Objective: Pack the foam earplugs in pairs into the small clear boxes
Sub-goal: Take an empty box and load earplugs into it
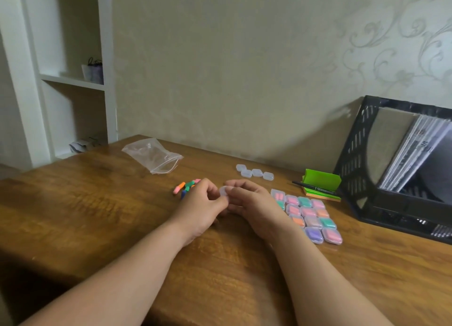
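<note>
Both forearms lay over the wooden table (97, 203); positions noted against the block of filled boxes (310, 218), which sat in tidy rows showing pink, teal, orange and purple through their lids. Just left of that block my left hand (204, 203) and right hand (249, 203) met, fingers curled in narrow, and between them they pinched one small clear box (223, 192) — left thumb against its near edge, right fingertips on its far side. I could not tell whether its lid was up or down, nor whether anything lay inside; my fingers covered most of it. My right wrist passed close along the block's left edge. Farther left of the block, just beyond my left knuckles, lay the loose earplugs (186, 187) in a small heap on the wood: pink, orange, green, blue. Behind the block, toward the wall, four empty clear boxes (254, 172) sat in a short crooked row, touching or nearly so. Well left and behind, a zip bag (152, 155) lay flat with its mouth facing me. Just behind the block's right corner sat a green sticky-note pad (321, 182) with a black pen (313, 188) across its front — and right of that, a black file rack (396, 169) holding papers.
</note>
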Action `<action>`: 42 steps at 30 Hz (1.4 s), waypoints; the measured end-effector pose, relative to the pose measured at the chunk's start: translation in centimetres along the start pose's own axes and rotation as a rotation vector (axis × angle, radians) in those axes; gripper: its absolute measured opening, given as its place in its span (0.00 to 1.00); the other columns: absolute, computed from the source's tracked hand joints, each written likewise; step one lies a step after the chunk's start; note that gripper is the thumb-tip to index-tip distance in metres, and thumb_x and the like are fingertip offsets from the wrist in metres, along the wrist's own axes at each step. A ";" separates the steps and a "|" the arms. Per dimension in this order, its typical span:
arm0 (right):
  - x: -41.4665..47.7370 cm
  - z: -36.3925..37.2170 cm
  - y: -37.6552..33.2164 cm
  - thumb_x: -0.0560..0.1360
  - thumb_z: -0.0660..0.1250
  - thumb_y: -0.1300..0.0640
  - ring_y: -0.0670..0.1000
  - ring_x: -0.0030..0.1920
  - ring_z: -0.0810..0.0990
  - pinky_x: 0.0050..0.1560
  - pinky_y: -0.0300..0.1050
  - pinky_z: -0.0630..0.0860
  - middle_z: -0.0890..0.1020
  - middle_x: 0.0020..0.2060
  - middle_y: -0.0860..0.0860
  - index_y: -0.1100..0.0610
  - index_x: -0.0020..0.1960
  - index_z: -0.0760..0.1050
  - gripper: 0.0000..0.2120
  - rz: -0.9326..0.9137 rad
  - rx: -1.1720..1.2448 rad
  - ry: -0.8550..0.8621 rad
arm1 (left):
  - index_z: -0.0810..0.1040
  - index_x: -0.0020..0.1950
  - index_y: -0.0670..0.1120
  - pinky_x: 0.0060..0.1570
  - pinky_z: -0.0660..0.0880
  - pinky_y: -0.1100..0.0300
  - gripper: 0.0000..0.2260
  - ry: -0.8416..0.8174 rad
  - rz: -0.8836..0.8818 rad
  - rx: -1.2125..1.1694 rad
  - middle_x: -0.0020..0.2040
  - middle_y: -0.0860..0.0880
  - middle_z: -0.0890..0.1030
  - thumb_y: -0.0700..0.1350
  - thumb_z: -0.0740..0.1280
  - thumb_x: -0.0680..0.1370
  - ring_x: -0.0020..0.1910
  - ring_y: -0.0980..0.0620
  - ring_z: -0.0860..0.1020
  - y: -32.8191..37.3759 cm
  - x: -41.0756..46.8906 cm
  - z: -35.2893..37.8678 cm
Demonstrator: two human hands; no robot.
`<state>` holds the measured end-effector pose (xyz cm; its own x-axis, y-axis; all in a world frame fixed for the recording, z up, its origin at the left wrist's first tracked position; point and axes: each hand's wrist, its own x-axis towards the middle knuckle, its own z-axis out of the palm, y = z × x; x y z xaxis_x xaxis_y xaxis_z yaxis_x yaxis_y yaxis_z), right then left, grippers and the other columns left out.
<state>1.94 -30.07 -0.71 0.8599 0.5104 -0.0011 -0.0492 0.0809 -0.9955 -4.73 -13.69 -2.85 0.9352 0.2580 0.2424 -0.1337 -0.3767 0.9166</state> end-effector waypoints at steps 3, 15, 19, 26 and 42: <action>0.1 -0.1 0.0 0.80 0.75 0.61 0.65 0.59 0.87 0.66 0.61 0.82 0.86 0.57 0.65 0.61 0.61 0.83 0.11 -0.008 -0.007 0.004 | 0.77 0.53 0.52 0.50 0.86 0.42 0.08 -0.006 0.001 0.027 0.50 0.47 0.84 0.55 0.72 0.83 0.51 0.47 0.85 0.1 -0.2 -0.1; -0.3 -2.0 -0.4 0.80 0.73 0.64 0.64 0.55 0.86 0.64 0.59 0.82 0.84 0.55 0.67 0.68 0.63 0.79 0.13 0.006 -0.034 -0.173 | 0.78 0.52 0.47 0.42 0.78 0.54 0.13 -0.163 -0.011 -0.010 0.47 0.46 0.81 0.54 0.75 0.79 0.46 0.50 0.80 0.5 -0.2 -0.3; -0.2 -2.2 -0.2 0.80 0.73 0.63 0.69 0.58 0.85 0.70 0.67 0.77 0.81 0.61 0.74 0.68 0.63 0.79 0.14 0.002 -0.025 -0.168 | 0.77 0.53 0.46 0.40 0.75 0.55 0.14 -0.182 0.002 -0.025 0.46 0.47 0.79 0.55 0.74 0.80 0.43 0.52 0.77 0.6 -0.2 -0.4; 0.0 -2.4 0.1 0.78 0.76 0.59 0.77 0.65 0.80 0.73 0.73 0.72 0.80 0.62 0.74 0.68 0.63 0.79 0.18 0.000 -0.055 -0.178 | 0.77 0.50 0.46 0.41 0.74 0.54 0.13 -0.210 0.004 -0.123 0.43 0.47 0.80 0.53 0.76 0.78 0.43 0.51 0.80 0.1 0.1 -0.6; -0.2 -0.5 -0.2 0.82 0.71 0.61 0.57 0.52 0.84 0.56 0.50 0.83 0.86 0.51 0.59 0.67 0.59 0.81 0.09 -0.133 -0.091 -0.129 | 0.75 0.46 0.47 0.36 0.75 0.60 0.12 -0.224 -0.010 -0.393 0.41 0.46 0.79 0.49 0.75 0.72 0.41 0.51 0.79 0.3 0.0 -1.4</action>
<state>2.01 -30.64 -0.52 0.7830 0.6066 0.1375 0.1116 0.0804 -0.9905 -5.25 -12.56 -2.18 0.9793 0.0445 0.1977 -0.1980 0.0028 0.9802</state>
